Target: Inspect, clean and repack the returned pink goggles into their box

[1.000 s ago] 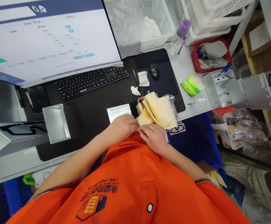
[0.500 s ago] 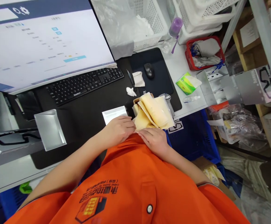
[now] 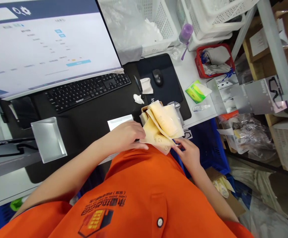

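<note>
A stack of pale yellow sheets point(image 3: 162, 124) fans out of a small brown box at the desk's front edge. My left hand point(image 3: 126, 135) rests curled on the black desk mat point(image 3: 89, 114), its fingers pinching the near left edge of the yellow sheets. My right hand point(image 3: 190, 152) is off the desk's right front corner, fingers pinching the lower right corner of the same stack. A flat silver pouch point(image 3: 119, 121) lies just beyond my left hand.
A monitor point(image 3: 47, 43) and keyboard point(image 3: 86, 89) stand at the back left. A mouse point(image 3: 157, 76), tissues, a green tissue pack point(image 3: 196, 91), a red basket point(image 3: 214, 60) and white baskets sit to the right. A silver tray point(image 3: 48, 138) is at the left. A blue crate point(image 3: 205, 145) is below the desk.
My right hand has slid right and down, off the desk edge, to the stack's lower right corner. The yellow sheets have lifted and spread toward me. My left hand stayed put.
</note>
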The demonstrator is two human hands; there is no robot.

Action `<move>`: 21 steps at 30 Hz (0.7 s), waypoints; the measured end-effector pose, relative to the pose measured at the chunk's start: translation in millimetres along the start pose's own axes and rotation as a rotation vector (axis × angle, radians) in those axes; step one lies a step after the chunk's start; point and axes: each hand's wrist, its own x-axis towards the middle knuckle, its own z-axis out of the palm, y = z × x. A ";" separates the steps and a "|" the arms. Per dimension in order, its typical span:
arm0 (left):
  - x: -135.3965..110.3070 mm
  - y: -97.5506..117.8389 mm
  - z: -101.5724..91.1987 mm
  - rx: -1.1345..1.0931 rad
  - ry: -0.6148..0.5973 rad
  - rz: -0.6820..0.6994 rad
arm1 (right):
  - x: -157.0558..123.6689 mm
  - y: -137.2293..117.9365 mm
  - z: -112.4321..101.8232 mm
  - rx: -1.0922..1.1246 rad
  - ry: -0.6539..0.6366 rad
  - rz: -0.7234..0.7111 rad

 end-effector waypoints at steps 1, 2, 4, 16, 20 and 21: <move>8.9 1.5 -0.9 0.018 -0.018 0.017 | 5.0 -0.7 1.0 0.019 0.007 0.058; 19.6 3.7 0.0 0.050 -0.030 0.028 | 9.9 -1.4 2.4 0.028 -0.013 0.107; 44.7 9.6 8.4 0.125 -0.049 0.049 | 17.8 -2.1 6.0 0.047 -0.086 0.183; 106.6 35.9 77.7 0.258 -0.399 0.094 | 9.3 -3.3 27.7 -0.014 -0.052 0.122; 99.2 25.1 70.8 0.265 -0.415 0.042 | 14.5 -6.9 32.2 -0.022 -0.032 0.040; 97.2 23.2 69.4 0.270 -0.416 0.033 | 17.6 -8.4 33.1 -0.025 -0.041 0.015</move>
